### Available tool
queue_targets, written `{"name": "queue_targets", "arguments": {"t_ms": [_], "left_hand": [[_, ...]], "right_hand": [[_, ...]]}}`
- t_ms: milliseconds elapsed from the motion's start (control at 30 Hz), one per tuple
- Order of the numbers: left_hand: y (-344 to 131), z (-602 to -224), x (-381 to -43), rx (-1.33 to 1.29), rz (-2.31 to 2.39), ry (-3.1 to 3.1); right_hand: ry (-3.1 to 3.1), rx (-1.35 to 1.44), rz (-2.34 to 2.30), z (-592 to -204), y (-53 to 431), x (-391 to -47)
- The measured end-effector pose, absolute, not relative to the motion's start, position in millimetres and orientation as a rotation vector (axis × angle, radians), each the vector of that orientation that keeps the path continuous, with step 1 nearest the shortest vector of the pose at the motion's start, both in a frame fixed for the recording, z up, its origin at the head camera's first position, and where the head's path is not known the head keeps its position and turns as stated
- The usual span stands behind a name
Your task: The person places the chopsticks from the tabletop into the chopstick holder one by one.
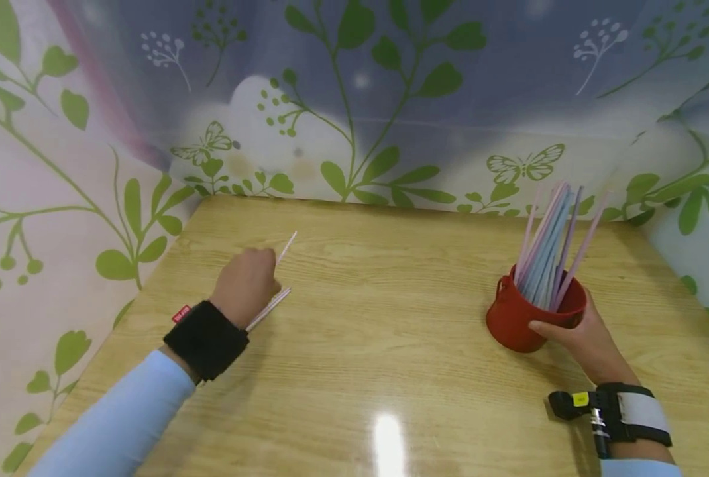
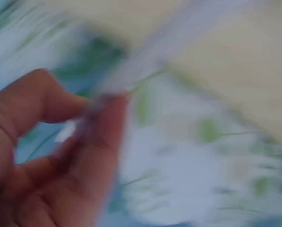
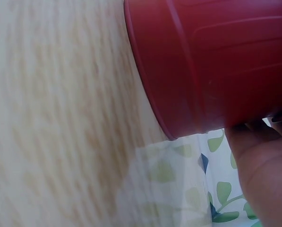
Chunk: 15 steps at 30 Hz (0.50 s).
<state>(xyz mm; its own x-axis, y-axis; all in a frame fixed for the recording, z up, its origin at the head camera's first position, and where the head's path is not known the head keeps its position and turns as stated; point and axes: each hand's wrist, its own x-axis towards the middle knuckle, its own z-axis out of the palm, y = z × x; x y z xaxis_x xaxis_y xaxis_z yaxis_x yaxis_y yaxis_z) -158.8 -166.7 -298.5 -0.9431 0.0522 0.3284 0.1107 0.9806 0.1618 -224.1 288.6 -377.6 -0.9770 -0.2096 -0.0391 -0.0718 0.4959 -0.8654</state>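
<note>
While the left hand hovers over the left part of the wooden bench, its grip is closed on a thin pale straw: fingers curled round it, the straw running slantwise through the fist, one end poking out past the knuckles toward the back wall, the other end sticking out near the wrist. Left wrist view is badly blurred; thumb and a fingertip look pinched together on something pale, straw itself too smeared to trace there. Black wristband and light blue sleeve on that arm.

Right hand sits at the right side of the bench, grip wrapped on the red cup from the near right side, thumb laid along the rim, fingers behind the cup out of sight. The cup is tilted, its mouth turned toward the hand, base on the bench. In the right wrist view the cup's red wall fills the top, the palm touching its lower edge.

A bunch of straws, pale pink, blue and lilac, stands in the cup, fanning up and right. Held straw and cup are well apart. Leaf-print curtain surrounds the bench.
</note>
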Motion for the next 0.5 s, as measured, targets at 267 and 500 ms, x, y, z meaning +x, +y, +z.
{"name": "queue_targets", "arguments": {"t_ms": [267,500], "left_hand": [[-52,-184,-205,-0.825,-1.164,-1.975],[52,-240,-235,-0.917,-1.149,-2.279]], "right_hand": [[2.582,-0.241,-1.502,-380,279,-225],[2.555,-0.304,-1.53,-384,263,-226]]}}
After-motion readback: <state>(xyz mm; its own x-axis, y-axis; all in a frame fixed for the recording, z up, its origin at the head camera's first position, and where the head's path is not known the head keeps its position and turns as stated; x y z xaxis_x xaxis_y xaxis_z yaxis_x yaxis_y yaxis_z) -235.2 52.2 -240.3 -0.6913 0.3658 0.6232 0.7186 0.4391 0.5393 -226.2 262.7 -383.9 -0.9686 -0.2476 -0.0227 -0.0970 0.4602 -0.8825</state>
